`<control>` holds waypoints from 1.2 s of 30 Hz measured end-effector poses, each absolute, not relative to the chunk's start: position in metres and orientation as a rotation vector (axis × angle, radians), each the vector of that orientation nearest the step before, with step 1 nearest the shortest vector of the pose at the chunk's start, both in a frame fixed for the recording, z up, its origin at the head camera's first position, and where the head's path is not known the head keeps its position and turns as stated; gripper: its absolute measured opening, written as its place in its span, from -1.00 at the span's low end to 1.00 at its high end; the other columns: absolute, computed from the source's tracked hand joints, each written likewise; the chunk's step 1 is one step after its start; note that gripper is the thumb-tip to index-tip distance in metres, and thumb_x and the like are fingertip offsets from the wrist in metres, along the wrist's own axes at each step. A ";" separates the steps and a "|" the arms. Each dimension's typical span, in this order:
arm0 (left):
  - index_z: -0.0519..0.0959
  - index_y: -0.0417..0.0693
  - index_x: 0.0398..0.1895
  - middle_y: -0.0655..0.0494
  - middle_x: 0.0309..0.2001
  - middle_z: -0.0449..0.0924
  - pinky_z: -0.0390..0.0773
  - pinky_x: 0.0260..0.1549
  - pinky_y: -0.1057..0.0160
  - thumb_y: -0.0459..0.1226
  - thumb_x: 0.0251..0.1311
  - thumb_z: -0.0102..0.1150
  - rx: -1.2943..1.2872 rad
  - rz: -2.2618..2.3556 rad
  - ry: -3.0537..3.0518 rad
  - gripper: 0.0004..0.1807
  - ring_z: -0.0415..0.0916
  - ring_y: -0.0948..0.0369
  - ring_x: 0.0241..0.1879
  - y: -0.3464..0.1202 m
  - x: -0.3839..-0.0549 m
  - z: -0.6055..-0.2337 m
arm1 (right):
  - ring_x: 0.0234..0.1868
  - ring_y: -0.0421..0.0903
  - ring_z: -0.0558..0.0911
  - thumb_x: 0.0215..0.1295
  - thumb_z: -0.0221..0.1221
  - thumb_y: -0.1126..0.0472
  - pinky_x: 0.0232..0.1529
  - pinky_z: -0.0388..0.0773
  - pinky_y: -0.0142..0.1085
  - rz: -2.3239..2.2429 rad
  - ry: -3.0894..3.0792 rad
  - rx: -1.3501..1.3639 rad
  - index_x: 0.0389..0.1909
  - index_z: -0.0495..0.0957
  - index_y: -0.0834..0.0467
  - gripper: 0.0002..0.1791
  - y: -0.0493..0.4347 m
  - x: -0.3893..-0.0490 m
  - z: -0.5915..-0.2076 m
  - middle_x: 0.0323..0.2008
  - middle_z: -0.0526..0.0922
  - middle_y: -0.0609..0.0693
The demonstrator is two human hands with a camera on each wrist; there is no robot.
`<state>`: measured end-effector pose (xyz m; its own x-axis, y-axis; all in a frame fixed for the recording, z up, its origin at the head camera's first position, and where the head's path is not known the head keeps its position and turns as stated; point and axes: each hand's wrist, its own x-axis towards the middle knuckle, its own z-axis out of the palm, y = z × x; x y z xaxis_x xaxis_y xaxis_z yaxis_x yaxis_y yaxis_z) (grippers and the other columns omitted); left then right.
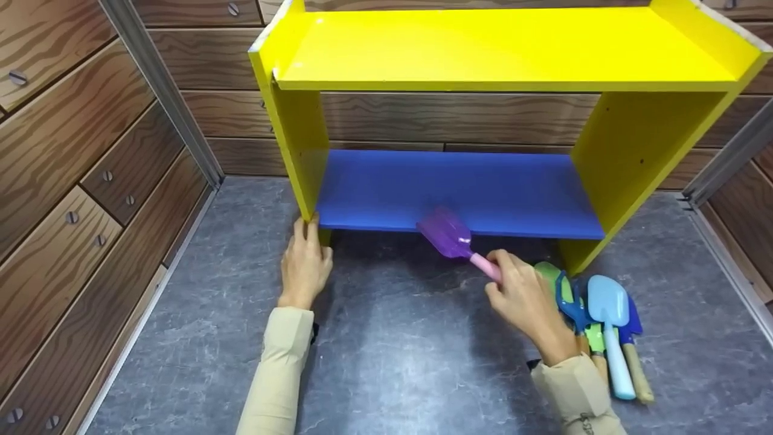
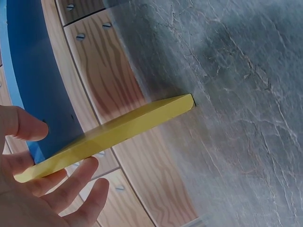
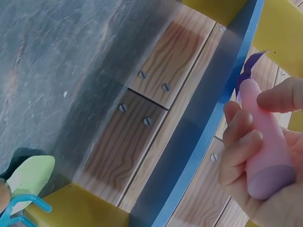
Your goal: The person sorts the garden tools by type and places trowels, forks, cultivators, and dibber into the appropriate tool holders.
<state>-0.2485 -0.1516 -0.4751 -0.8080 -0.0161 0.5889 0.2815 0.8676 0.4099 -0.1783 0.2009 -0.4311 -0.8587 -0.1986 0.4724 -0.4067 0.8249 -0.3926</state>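
My right hand holds a toy shovel by its pink handle. The shovel's purple scoop overlaps the front edge of the blue shelf board in the head view; whether it touches the board I cannot tell. My left hand grips the lower front edge of the yellow side panel, beside the board's left end. In the left wrist view, the thumb lies on the inner side by the blue board, and the other fingers are at the yellow panel.
Right of the shelf unit, several garden hand tools lie bunched on the grey floor: a light blue shovel, a blue hand fork, a green trowel and a dark blue one. Wood-patterned walls enclose the space.
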 end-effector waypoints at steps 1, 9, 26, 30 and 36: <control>0.42 -0.34 0.32 -0.37 0.22 0.39 0.59 -0.36 -0.22 -0.49 0.11 0.26 -0.191 -0.658 -2.434 -0.37 0.57 -0.29 -0.17 -0.151 -0.249 -0.475 | -0.43 0.20 0.59 0.01 0.24 0.46 -0.45 0.55 0.09 0.695 -2.592 0.454 -0.11 0.55 0.32 -0.65 0.199 -0.179 -0.431 -0.31 0.62 0.24; 0.43 -0.36 0.31 -0.38 0.21 0.38 0.60 -0.40 -0.20 -0.51 0.11 0.23 -0.221 -0.651 -2.414 -0.39 0.57 -0.28 -0.21 -0.152 -0.250 -0.475 | -0.48 0.17 0.59 -0.08 0.23 0.52 -0.45 0.53 0.09 0.789 -2.494 0.465 -0.14 0.56 0.33 -0.62 0.188 -0.184 -0.429 -0.40 0.65 0.22; 0.42 -0.34 0.33 -0.37 0.24 0.37 0.59 -0.37 -0.21 -0.50 0.09 0.25 -0.210 -0.658 -2.425 -0.35 0.57 -0.29 -0.18 -0.152 -0.249 -0.477 | -0.16 0.10 0.70 0.01 0.31 0.63 -0.03 0.51 -0.35 1.108 -2.023 0.636 -0.31 0.65 0.35 -0.78 0.155 -0.202 -0.430 -0.19 0.72 0.14; 0.42 -0.33 0.33 -0.36 0.25 0.37 0.59 -0.36 -0.23 -0.50 0.09 0.27 -0.196 -0.660 -2.431 -0.35 0.57 -0.30 -0.16 -0.152 -0.249 -0.477 | -0.09 0.13 0.67 0.15 0.23 0.59 0.01 0.48 -0.41 1.318 -2.051 0.670 -0.14 0.65 0.41 -0.76 0.152 -0.203 -0.435 -0.06 0.64 0.21; 0.41 -0.34 0.33 -0.35 0.24 0.37 0.60 -0.38 -0.21 -0.50 0.09 0.25 -0.205 -0.660 -2.430 -0.35 0.57 -0.28 -0.18 -0.152 -0.249 -0.476 | 0.00 0.09 0.69 0.28 0.11 0.62 0.04 0.50 -0.43 1.667 -2.068 0.784 0.19 0.46 0.57 -0.57 0.148 -0.210 -0.447 0.12 0.49 0.40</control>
<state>-0.2486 -0.1520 -0.4763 -0.8046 -0.0093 0.5938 0.2925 0.8640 0.4099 -0.2096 0.1479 -0.4471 -0.7769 -0.1894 0.6005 -0.6270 0.1452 -0.7654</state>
